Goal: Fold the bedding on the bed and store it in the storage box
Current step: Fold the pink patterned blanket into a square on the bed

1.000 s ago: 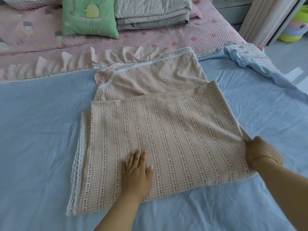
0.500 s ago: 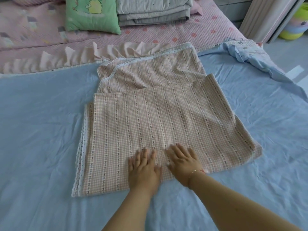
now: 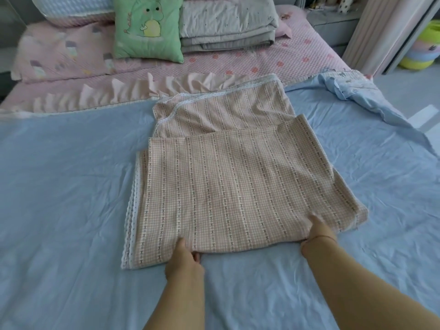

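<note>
Half a second ago I had both palms flat on top of the pink checked sheet [image 3: 233, 186], smoothing it. Now both hands have dropped to its near edge. My left hand [image 3: 184, 260] has the thumb on top of the cloth and the fingers tucked under the hem — pinching it. My right hand [image 3: 317, 234] does the same further right, thumb laid on top, fingers hidden beneath, so I read it as gripping too.

The sheet lies part-folded in the middle of the blue bed sheet [image 3: 59, 186], lace trim down its left side, a looser layer showing at the far end.

My read: smoothing is done and the next fold is being set up, near edge to be lifted away from me. Storage is a long way off — no storage box in view.

Writing: none I can read. The green cushion [image 3: 147, 29] carries a cartoon dinosaur, no text. The folded grey quilt [image 3: 226, 22] beside it shows only small specks.
</note>
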A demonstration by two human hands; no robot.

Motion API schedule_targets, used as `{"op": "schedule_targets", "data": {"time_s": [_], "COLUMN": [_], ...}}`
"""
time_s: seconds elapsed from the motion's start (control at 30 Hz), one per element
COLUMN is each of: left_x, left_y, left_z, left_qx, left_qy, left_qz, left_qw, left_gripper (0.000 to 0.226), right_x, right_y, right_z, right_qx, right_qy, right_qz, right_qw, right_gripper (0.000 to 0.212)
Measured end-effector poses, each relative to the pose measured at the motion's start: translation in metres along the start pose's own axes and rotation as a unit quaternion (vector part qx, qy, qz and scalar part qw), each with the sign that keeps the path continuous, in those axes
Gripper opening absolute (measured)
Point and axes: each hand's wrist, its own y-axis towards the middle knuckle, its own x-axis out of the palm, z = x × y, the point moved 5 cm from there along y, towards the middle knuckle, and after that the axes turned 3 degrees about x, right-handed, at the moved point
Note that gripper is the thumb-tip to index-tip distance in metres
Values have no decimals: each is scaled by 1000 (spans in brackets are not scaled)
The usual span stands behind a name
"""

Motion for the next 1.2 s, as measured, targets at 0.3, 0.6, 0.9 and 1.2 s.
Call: {"op": "schedule_targets", "data": {"time_s": [0.3, 0.6, 0.9, 1.2], "left_x": [12, -58, -72, -12], "left_y": [-57, -216, -223, -160], "left_z": [83, 161, 146, 157], "left_qx": [116, 308, 327, 263], "left_qy": [-83, -175, -98, -4], "left_qz": [-184, -264, -195, -201], "left_qw": [973, 897, 920, 944], "left_gripper": [39, 25, 12, 17], "right_x": [13, -59, -79, -16], "right_y": [-73, -250, -241, -189], "right_z": [-83, -143, -129, -145], "right_qx": [-120, -342, -316, -306], "right_qy": [141, 229, 188, 68], "right_qz": [-163, -216, -174, -159], "right_qw": [969, 885, 913, 936], "right_gripper": [34, 23, 22, 14]}}
